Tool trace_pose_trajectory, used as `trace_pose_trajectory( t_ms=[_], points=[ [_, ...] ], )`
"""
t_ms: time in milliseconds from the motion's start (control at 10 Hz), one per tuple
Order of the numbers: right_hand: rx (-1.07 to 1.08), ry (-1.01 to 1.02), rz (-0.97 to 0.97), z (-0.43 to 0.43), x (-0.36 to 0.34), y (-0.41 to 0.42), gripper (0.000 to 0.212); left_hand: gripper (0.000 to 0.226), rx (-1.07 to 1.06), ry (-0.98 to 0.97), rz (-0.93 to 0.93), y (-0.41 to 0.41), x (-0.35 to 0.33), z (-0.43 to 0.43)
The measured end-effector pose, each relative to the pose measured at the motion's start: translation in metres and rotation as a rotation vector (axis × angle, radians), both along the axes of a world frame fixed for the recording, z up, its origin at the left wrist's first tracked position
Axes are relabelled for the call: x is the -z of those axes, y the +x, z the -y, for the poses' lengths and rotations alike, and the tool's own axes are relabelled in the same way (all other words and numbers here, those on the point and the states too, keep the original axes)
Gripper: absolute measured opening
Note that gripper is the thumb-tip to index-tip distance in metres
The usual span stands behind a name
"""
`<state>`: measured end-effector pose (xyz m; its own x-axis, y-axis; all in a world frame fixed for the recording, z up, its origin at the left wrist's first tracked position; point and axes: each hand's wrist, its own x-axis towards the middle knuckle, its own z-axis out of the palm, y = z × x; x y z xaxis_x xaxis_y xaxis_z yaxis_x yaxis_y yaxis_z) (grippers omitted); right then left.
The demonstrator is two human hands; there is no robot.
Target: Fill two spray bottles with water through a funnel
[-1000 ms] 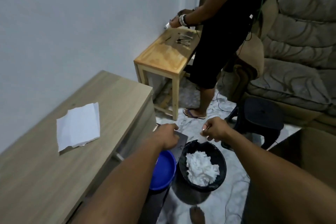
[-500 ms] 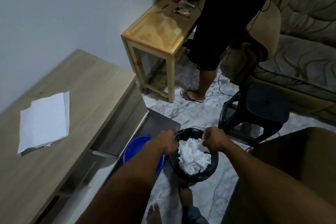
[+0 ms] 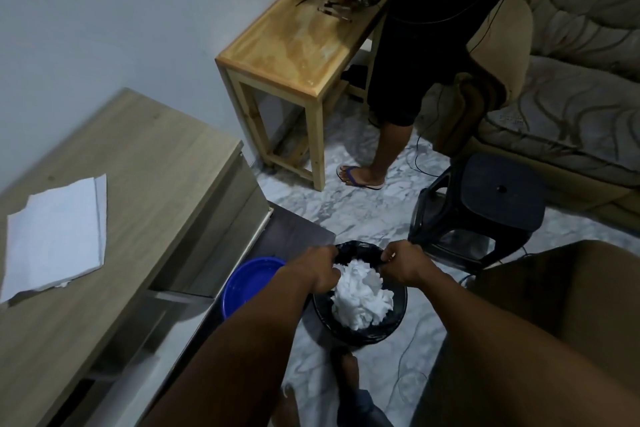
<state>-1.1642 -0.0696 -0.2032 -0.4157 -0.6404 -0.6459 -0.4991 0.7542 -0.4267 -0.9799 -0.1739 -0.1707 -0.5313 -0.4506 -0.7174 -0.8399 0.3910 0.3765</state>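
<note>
Low in the frame's centre, left hand (image 3: 320, 269) and right hand (image 3: 403, 265) each pinch the liner rim of the bin (image 3: 398, 317) full of white tissue (image 3: 362, 300). Grip opposite sides evenly, probably lifting straight. No spray bottles or funnel visible.

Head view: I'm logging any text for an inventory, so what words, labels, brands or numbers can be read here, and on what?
None can be read.
White paper on the desk: looks blank.
Blue basin, black bin, black stool: no label shows.
Small items on the wooden table: too small to tell.
</note>
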Motion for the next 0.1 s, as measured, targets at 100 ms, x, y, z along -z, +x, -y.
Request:
trace_pose_trajectory(
  t_ms=[100],
  points=[
    [0.036, -0.026, 0.048, 0.0061, -0.0027, -0.0005, 0.009, 0.048, -0.022, 0.012, 0.006, -0.0002, -0.0032, 0.0005]
  ],
)
